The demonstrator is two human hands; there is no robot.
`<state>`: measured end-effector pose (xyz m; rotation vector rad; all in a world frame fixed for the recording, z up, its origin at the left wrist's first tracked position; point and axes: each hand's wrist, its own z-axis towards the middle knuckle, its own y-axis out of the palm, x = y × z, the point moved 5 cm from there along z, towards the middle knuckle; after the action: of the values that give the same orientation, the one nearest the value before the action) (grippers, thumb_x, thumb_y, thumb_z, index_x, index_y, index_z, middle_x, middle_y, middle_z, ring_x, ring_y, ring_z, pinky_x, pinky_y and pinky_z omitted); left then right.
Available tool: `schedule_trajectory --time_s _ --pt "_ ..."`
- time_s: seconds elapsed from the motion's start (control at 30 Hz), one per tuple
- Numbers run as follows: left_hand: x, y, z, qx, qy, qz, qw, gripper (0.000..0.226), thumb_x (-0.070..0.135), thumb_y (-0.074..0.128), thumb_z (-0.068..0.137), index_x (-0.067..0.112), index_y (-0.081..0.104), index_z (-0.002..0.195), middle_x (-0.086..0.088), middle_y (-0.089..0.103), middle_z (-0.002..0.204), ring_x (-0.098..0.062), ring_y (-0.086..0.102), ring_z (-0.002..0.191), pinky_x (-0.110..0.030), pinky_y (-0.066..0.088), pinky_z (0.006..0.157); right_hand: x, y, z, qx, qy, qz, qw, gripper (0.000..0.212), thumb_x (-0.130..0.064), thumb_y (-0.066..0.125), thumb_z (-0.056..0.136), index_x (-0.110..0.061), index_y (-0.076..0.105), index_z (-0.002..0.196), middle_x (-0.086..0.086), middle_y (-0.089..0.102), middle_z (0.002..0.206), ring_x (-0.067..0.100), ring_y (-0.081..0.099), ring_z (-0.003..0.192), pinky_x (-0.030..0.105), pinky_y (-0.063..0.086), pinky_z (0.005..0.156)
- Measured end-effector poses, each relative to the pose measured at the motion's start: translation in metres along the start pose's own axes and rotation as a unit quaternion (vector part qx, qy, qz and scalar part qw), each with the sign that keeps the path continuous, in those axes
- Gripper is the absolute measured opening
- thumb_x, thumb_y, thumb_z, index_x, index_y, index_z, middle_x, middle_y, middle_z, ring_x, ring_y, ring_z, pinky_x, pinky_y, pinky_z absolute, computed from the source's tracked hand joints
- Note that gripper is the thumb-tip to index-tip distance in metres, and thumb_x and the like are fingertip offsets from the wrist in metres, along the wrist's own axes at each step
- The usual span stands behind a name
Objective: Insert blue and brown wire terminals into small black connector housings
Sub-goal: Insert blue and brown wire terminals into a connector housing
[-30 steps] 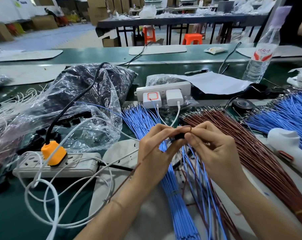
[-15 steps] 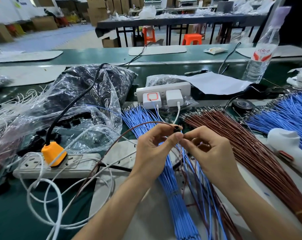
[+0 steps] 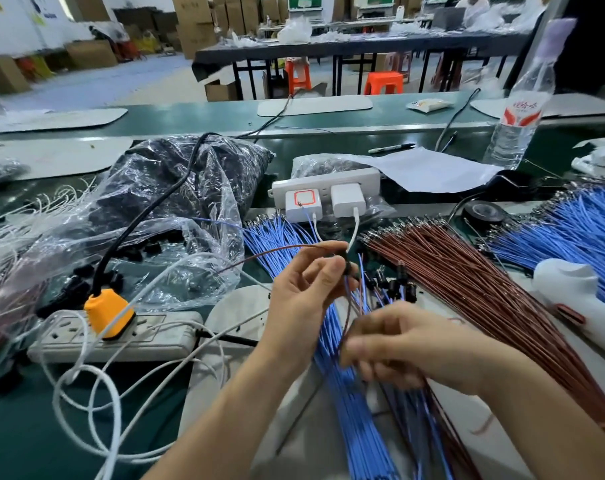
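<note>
While right hand (image 3: 410, 348) blurred, left hand (image 3: 303, 292) pinches housing (image 3: 347, 263).

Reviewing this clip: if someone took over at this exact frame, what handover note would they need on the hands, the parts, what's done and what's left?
Left hand: fingers pinch a small black housing; a brown wire arches left out of it.
Right hand: lower and nearer, blurred; fingers curled, grip unclear.
Parts: blue wire bundle beneath the left hand, brown wire bundle to the right, spare housings lying between them.
Done: the brown wire looks seated in the held housing.
Left: probably a blue wire for this housing, then the spare housings.
</note>
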<state>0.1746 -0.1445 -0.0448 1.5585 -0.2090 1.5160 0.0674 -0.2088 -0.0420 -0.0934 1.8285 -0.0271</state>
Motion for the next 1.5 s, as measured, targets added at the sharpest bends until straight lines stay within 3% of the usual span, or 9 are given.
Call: schedule_trajectory --time_s 0.13,0.27,0.4,0.67,0.73,1.0,1.23,1.37,1.5 --pt "0.000 0.004 -0.003 -0.030 0.006 0.056 0.998 0.021 0.018 0.065 0.077 0.010 0.067 0.097 -0.014 0.063 0.082 -0.016 0.063 0.072 -0.024 0.052 0.071 -0.003 -0.017 0.002 0.185 -0.040 -0.002 0.982 0.031 -0.031 0.069 0.078 -0.002 0.062 0.071 0.002 0.051 0.053 0.008 0.038 0.041 0.015 0.026 0.038" --pt "0.000 0.004 -0.003 -0.017 0.003 0.071 0.997 0.019 0.019 0.063 0.076 0.013 0.071 0.093 -0.007 0.069 0.079 -0.014 0.064 0.071 -0.022 0.052 0.070 -0.009 -0.014 0.002 0.179 -0.058 0.005 0.982 0.021 -0.009 0.065 0.088 -0.003 0.060 0.068 0.000 0.050 0.051 0.004 0.040 0.039 0.012 0.028 0.038" --pt "-0.002 0.008 -0.005 -0.039 0.010 0.084 0.996 0.031 0.018 0.053 0.084 0.014 0.066 0.112 -0.001 0.066 0.080 -0.012 0.060 0.074 -0.020 0.050 0.074 -0.006 -0.011 0.001 0.146 -0.029 0.003 0.989 0.020 -0.005 0.062 0.089 -0.002 0.061 0.070 0.000 0.052 0.048 0.006 0.038 0.035 0.015 0.027 0.036" --pt "0.007 -0.009 0.003 0.067 0.011 -0.079 0.995 0.031 0.001 0.040 0.096 0.012 0.063 0.114 -0.004 0.066 0.076 -0.010 0.059 0.065 -0.017 0.053 0.066 0.008 0.016 -0.007 -0.182 0.069 -0.093 0.976 0.015 -0.012 0.066 0.089 0.002 0.071 0.086 -0.005 0.063 0.059 0.004 0.047 0.039 0.014 0.037 0.036" --pt "0.011 -0.016 0.006 0.105 0.009 -0.104 0.989 0.028 0.002 0.042 0.096 0.010 0.066 0.108 -0.005 0.066 0.077 -0.008 0.059 0.063 -0.016 0.052 0.062 0.009 0.016 -0.010 -0.209 0.076 -0.103 0.969 0.019 -0.016 0.068 0.087 0.003 0.070 0.088 -0.007 0.063 0.059 0.003 0.050 0.041 0.015 0.041 0.038" --pt "0.006 0.010 -0.007 -0.017 0.045 0.134 0.990 0.023 0.004 0.052 0.092 0.014 0.066 0.107 -0.002 0.069 0.082 -0.009 0.063 0.072 -0.020 0.053 0.070 0.006 -0.015 0.006 0.095 -0.026 0.083 0.992 0.019 -0.034 0.068 0.080 -0.016 0.075 0.079 0.003 0.059 0.057 0.007 0.040 0.039 0.014 0.026 0.036" --pt "0.012 0.006 -0.007 0.022 0.092 0.148 0.984 0.026 0.012 0.057 0.088 0.021 0.064 0.112 0.002 0.071 0.085 -0.006 0.066 0.077 -0.017 0.052 0.074 0.012 -0.005 0.008 0.041 0.006 0.015 0.999 0.019 -0.016 0.063 0.090 -0.013 0.072 0.075 0.004 0.059 0.055 0.009 0.040 0.037 0.015 0.027 0.034" --pt "0.019 0.018 -0.016 -0.043 0.226 0.337 0.913 0.022 0.017 0.061 0.091 0.029 0.064 0.110 0.005 0.065 0.096 -0.011 0.065 0.089 -0.025 0.052 0.081 0.004 -0.019 0.008 0.176 -0.055 -0.023 0.983 0.012 -0.018 0.071 0.083 -0.012 0.069 0.073 -0.003 0.054 0.049 0.010 0.042 0.038 0.019 0.032 0.037" --pt "0.020 0.024 -0.019 -0.066 0.298 0.398 0.865 0.028 0.001 0.066 0.086 0.015 0.066 0.111 0.011 0.061 0.100 -0.002 0.060 0.094 -0.018 0.047 0.083 -0.005 -0.031 0.004 0.274 -0.174 0.035 0.945 0.014 -0.022 0.071 0.072 -0.009 0.065 0.071 0.005 0.056 0.051 0.018 0.053 0.044 0.024 0.045 0.043"
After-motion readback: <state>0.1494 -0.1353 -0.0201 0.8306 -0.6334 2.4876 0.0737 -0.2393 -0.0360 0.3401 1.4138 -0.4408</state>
